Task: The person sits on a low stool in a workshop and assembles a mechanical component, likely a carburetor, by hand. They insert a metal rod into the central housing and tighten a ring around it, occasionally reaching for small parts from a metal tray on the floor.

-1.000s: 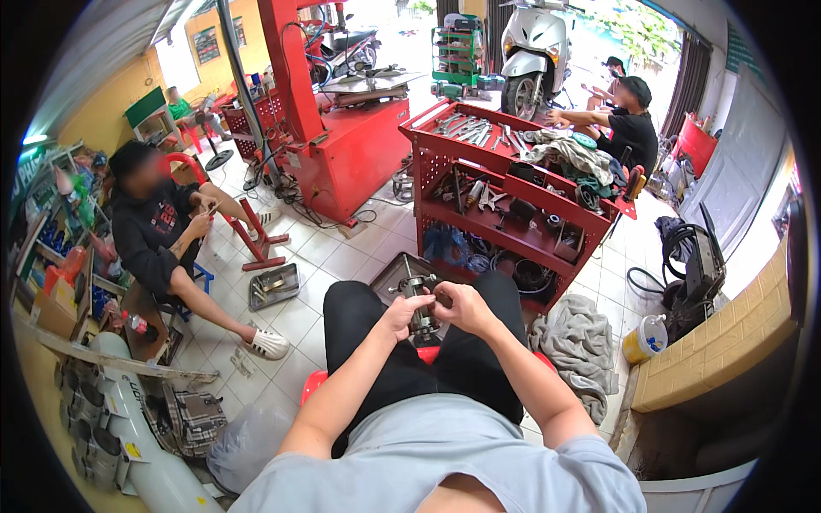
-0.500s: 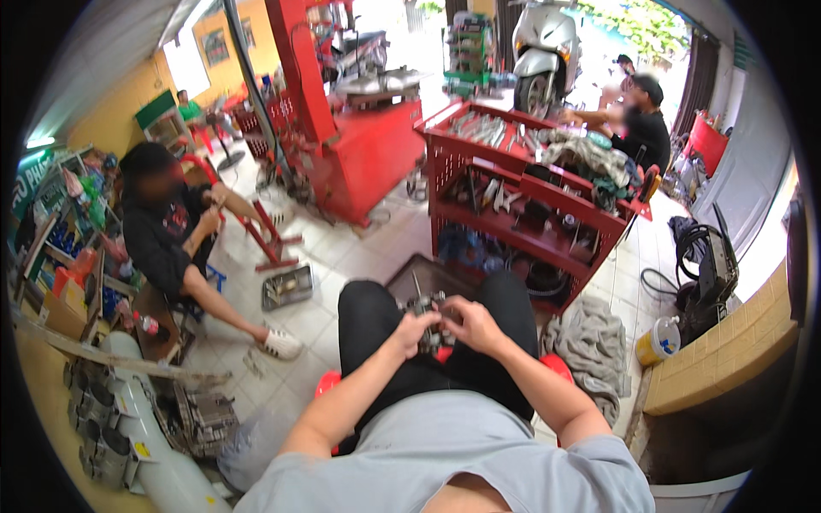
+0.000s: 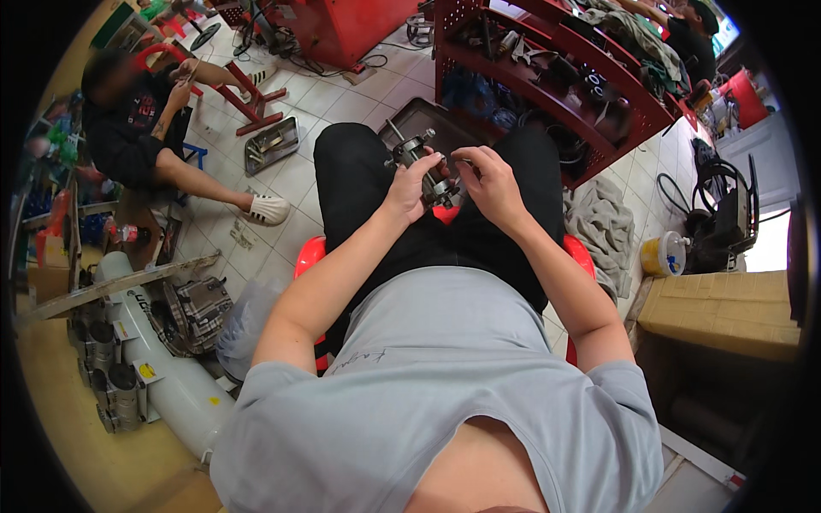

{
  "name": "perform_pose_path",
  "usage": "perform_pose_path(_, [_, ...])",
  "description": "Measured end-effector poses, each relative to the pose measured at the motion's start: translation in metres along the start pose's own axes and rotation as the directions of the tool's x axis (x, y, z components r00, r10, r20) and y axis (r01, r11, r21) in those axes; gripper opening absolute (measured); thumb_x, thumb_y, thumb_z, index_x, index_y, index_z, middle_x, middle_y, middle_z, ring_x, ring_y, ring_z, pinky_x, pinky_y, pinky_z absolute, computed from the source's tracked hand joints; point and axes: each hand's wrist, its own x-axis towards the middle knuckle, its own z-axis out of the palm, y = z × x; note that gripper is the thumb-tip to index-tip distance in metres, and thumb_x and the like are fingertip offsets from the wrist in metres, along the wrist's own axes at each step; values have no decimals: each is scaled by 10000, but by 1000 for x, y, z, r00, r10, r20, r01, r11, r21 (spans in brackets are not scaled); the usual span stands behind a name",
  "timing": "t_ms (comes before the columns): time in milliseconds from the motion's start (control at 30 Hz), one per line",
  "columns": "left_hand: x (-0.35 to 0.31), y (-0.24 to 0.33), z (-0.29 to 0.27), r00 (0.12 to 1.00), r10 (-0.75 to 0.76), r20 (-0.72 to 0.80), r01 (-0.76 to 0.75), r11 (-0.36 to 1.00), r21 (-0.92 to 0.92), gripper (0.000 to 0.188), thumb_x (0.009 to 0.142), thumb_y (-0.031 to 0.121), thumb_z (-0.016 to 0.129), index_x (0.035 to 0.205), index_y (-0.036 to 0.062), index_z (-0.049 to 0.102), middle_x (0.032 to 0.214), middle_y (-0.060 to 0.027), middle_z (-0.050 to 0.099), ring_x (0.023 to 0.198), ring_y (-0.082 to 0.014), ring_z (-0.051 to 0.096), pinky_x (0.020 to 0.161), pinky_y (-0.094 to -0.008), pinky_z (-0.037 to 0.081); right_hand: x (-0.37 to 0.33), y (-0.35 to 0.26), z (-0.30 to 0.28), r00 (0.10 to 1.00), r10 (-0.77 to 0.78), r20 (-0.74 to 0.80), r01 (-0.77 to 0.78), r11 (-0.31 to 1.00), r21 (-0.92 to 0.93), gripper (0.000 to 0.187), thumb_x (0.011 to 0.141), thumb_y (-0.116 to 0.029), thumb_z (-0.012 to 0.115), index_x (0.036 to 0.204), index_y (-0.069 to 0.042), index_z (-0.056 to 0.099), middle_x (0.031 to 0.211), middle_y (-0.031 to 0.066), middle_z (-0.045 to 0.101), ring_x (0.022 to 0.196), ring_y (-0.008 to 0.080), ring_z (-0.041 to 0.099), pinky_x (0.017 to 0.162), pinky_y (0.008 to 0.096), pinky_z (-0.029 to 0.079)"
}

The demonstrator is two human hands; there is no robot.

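The metal assembly (image 3: 414,153) sits in front of me between my knees (image 3: 349,167), just this side of the dark tray (image 3: 451,128) on the floor, and it looks joined up as one piece, its thin rod (image 3: 394,129) jutting from the far end; how much work on it is finished or remains, I can't tell. My left grip (image 3: 409,189) is wrapped around its body, thumb laid along the top. My right grip (image 3: 491,179) is loosely curled just beside it, fingertips near together, and whether they pinch anything small I can't make out.
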Motion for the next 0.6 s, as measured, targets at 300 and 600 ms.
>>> perform_pose_path(300, [-7,-3,8,993,-104,54,107,992,-63,79,921,152,590,999,158,601,923,-28,653,853,-147,648,798,-341,545,-4,-4,3,997,40,70,-47,995,91,281,864,-50,596,1122,-26,486,788,169,628,672,350,625,616,399,500])
perform_pose_path(600, [-8,-2,10,997,-59,49,62,996,-70,89,923,130,581,1005,159,594,942,-33,658,879,-154,650,794,-340,547,-4,-10,0,985,74,154,-96,985,145,309,864,-60,602,1129,-21,450,756,158,632,640,324,628,572,382,482])
